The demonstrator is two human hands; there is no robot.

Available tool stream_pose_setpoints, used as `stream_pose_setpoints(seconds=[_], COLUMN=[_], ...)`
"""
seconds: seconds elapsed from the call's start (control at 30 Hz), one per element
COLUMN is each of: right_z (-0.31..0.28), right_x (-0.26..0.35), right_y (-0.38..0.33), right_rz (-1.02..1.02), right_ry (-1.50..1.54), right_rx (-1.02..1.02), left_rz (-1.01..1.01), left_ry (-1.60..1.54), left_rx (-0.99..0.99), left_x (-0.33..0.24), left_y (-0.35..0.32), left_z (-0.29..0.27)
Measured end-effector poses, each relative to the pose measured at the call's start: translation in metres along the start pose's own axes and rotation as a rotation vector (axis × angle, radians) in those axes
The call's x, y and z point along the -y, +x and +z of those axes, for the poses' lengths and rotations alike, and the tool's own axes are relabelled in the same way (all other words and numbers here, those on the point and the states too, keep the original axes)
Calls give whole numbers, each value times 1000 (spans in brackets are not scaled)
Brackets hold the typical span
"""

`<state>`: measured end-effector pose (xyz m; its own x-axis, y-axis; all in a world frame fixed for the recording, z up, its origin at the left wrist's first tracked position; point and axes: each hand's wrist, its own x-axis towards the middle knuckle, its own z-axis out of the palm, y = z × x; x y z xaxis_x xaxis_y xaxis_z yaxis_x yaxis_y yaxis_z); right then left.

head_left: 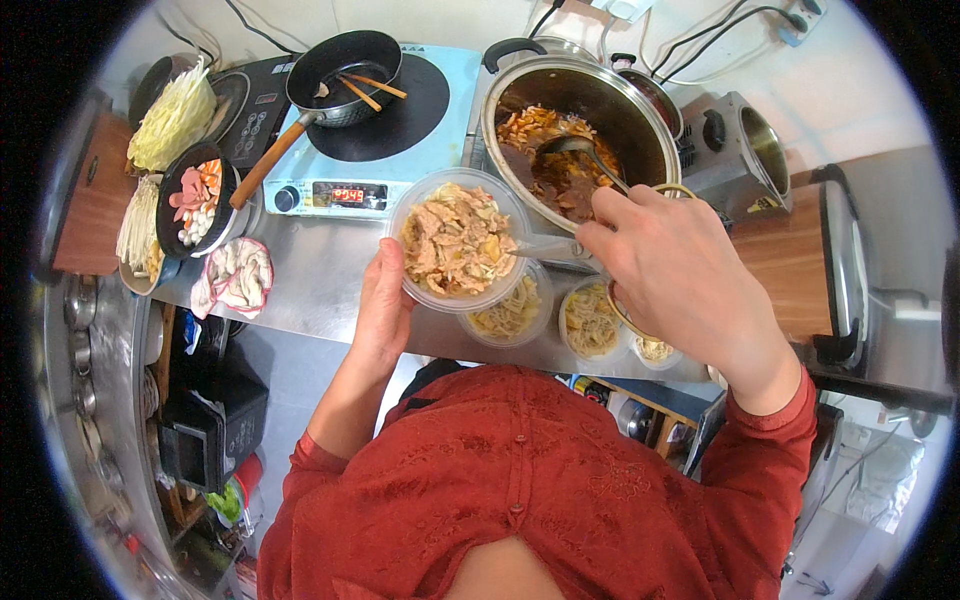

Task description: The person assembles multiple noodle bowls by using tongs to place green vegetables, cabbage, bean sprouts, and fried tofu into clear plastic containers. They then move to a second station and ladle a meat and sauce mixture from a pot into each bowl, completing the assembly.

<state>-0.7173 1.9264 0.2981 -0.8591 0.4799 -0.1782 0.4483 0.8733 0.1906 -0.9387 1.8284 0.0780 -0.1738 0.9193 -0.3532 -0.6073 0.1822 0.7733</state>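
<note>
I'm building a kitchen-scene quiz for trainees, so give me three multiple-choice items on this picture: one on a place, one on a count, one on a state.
1. Where is the ladle's bowl?
A. in the large steel pot
B. in the black pan
C. on the counter

2. How many smaller noodle containers stand on the counter below the held container?
A. one
B. three
C. six

3. What is the state of the clear container in the left hand?
A. empty
B. lidded
C. filled with food, open

Answers:
1 A: the ladle, held by the right hand, dips into the large steel pot.
2 B: three noodle containers sit there.
3 C: the left hand holds the clear container, uncovered and heaped with food.
</note>
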Motion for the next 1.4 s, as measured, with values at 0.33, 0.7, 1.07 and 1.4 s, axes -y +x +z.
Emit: stream_pose_setpoints(seconds=[0.33,0.7,1.07,1.4], right_z=[12,-3,19,16], right_x=[-3,-9,13,24], right_y=[18,-5,-19,-5], right_rz=[22,79,191,160], right_ry=[9,304,315,274], right_rx=[132,24,105,80], left_rz=[44,-27,-40,-89], left_ry=[-34,-8,-27,-23], left_rx=[20,56,70,83], left_x=[-1,-2,-2,-7], left_y=[-4,0,2,-1], left_z=[4,-3,-7,-7])
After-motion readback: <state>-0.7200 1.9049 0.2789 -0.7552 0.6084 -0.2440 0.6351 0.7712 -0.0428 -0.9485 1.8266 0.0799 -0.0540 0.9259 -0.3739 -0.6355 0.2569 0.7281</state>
